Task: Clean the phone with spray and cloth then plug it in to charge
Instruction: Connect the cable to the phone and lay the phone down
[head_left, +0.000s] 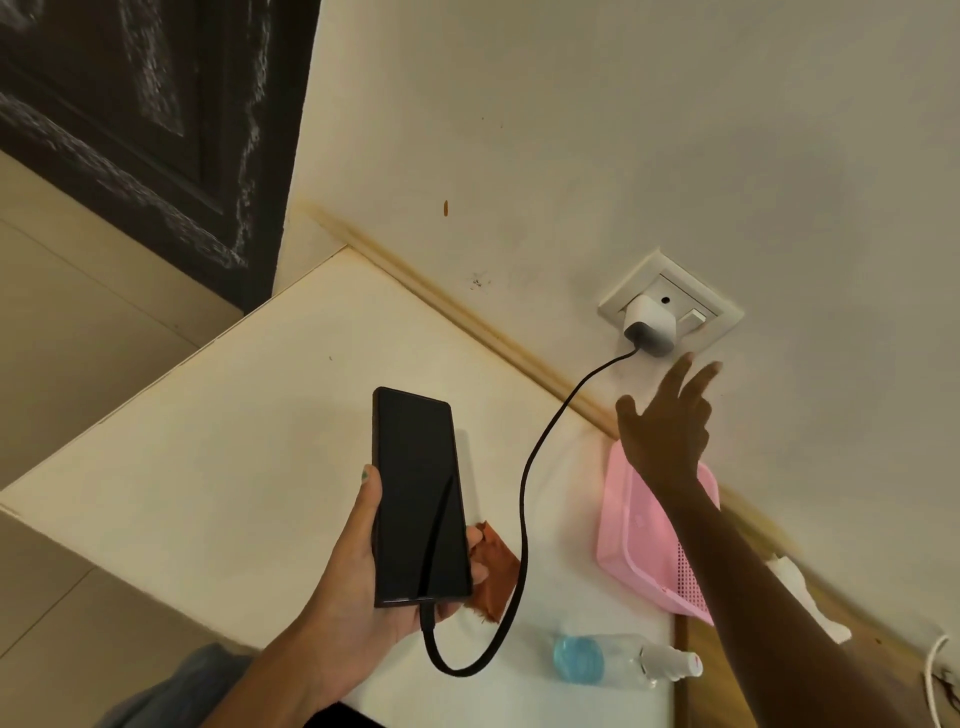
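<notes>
1. The left hand (363, 566) holds the phone (418, 499) up above the table (218, 431). The thumb is on one long side and the fingertips curl round the other side.
2. The phone is black. Its screen is dark and faces up.
3. A black cable (524, 499) is plugged into the bottom end of the phone. It loops down under the hand, then goes up to a white charger (647, 327).
4. The charger sits in a white wall socket (670, 306), and there is a small switch just beside it.
5. The right hand (665, 431) reaches up toward the socket. Its fingers are spread and straight, and it holds nothing. The fingertips are just below the charger, and I cannot tell if they touch the wall (623, 130).
6. A brown cloth (493, 577) lies on the table, partly hidden behind the phone and the left fingers.
7. A clear spray bottle (618, 660) with blue liquid inside lies on its side near the table edge.
8. A pink basket (639, 545) sits on the table against the wall, under the right arm.
</notes>
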